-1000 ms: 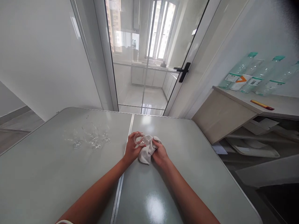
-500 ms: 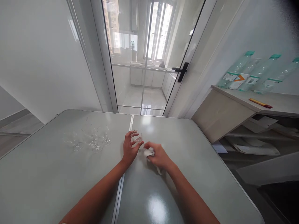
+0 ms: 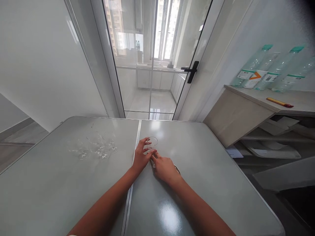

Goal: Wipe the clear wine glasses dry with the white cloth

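Note:
Near the table's centre seam, my left hand (image 3: 142, 155) is closed around a small clear stemmed glass (image 3: 152, 141), whose round rim shows above the fingers. My right hand (image 3: 166, 168) meets it from the right, fingers curled in at the lower part of the glass, back of the hand up. A pale curved edge of what looks like the white cloth (image 3: 177, 169) peeks out beyond that hand; most of it is hidden under the palm. To the left, several clear stemmed glasses (image 3: 98, 147) stand close together on the tabletop.
The glossy grey-green table (image 3: 86, 196) has a metal seam down its middle. A glass door with a black handle (image 3: 192, 72) lies beyond its far edge. On the right, a wooden cabinet (image 3: 236, 114) carries plastic bottles (image 3: 269, 75) and a red-yellow stick-like packet (image 3: 280, 102).
My left hand and the glass have shifted slightly right. My right hand has closed in on the glass and turned palm down, covering most of the white cloth that showed before.

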`<action>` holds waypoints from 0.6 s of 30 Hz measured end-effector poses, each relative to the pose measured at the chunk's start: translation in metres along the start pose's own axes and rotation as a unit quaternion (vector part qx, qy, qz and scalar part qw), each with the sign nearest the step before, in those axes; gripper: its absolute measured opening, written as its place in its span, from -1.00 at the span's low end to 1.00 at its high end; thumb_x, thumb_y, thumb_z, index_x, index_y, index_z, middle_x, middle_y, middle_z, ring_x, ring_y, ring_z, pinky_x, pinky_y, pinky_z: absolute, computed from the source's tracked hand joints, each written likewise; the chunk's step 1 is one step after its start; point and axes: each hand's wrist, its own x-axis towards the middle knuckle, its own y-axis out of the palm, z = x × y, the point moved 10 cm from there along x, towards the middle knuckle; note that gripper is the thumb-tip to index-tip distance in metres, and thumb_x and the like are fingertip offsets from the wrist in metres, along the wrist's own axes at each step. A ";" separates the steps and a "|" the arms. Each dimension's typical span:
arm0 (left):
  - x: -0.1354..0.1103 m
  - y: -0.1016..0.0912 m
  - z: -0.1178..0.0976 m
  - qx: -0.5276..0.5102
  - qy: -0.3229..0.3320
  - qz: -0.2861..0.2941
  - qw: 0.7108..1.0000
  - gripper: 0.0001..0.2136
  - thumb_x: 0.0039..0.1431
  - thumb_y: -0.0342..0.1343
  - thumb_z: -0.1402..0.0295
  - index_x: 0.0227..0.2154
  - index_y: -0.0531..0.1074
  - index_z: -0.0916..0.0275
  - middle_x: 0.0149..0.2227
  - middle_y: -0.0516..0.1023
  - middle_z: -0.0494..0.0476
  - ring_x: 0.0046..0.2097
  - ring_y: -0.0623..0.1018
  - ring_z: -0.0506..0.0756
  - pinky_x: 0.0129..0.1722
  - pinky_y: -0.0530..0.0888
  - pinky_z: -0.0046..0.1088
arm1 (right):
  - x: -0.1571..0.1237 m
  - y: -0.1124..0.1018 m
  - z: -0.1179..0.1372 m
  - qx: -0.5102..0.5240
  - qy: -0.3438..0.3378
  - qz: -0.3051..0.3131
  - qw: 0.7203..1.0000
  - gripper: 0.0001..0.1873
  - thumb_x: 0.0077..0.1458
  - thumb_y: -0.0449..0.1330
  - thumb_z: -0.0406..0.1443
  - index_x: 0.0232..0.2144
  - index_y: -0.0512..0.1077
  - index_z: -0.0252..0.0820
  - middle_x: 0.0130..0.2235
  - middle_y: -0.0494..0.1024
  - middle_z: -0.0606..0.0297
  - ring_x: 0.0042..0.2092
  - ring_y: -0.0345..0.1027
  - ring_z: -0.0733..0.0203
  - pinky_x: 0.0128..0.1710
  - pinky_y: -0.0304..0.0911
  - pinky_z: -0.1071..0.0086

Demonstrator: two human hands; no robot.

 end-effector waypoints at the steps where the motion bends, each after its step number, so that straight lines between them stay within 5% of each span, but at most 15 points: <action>1: 0.000 0.001 0.002 -0.003 -0.003 0.005 1.000 -0.45 0.15 0.31 0.35 0.19 0.30 -0.01 0.15 0.43 0.20 0.06 0.56 0.15 -0.14 0.66 -0.29 | 0.001 0.001 0.000 -0.003 0.004 0.000 1.000 -0.34 0.22 0.04 -0.36 0.36 0.13 -0.01 0.41 0.16 0.01 -0.18 0.59 0.02 -0.19 0.41 0.21; 8: 0.001 -0.004 0.000 0.010 0.037 -0.011 0.999 -0.27 0.12 0.36 0.28 0.30 0.14 0.02 0.23 0.36 0.29 0.16 0.49 0.21 0.11 0.51 -0.10 | 0.005 0.009 -0.014 0.017 0.072 0.020 0.997 -0.26 0.21 0.06 -0.37 0.40 0.07 0.07 0.46 0.04 0.05 -0.07 0.59 0.01 -0.13 0.43 0.19; 15: 0.001 -0.020 -0.007 0.056 0.034 -0.066 0.996 -0.52 0.26 0.23 0.19 0.18 0.23 0.09 0.13 0.42 0.25 0.01 0.53 0.14 0.00 0.47 -0.25 | -0.009 0.008 -0.106 0.014 0.284 0.006 0.959 -0.26 0.26 0.03 -0.32 0.45 -0.01 -0.20 0.45 -0.01 -0.23 0.02 0.56 -0.09 -0.07 0.42 0.15; 18: 0.000 -0.022 0.002 0.073 -0.016 -0.070 0.995 -0.60 0.35 0.11 0.17 0.16 0.23 0.13 -0.20 0.53 0.08 -0.27 0.54 0.05 -0.23 0.44 -0.40 | -0.015 0.011 -0.134 0.015 0.336 0.016 0.942 -0.28 0.28 0.01 -0.32 0.43 0.00 -0.35 0.41 0.01 -0.39 0.03 0.56 -0.13 -0.05 0.40 0.13</action>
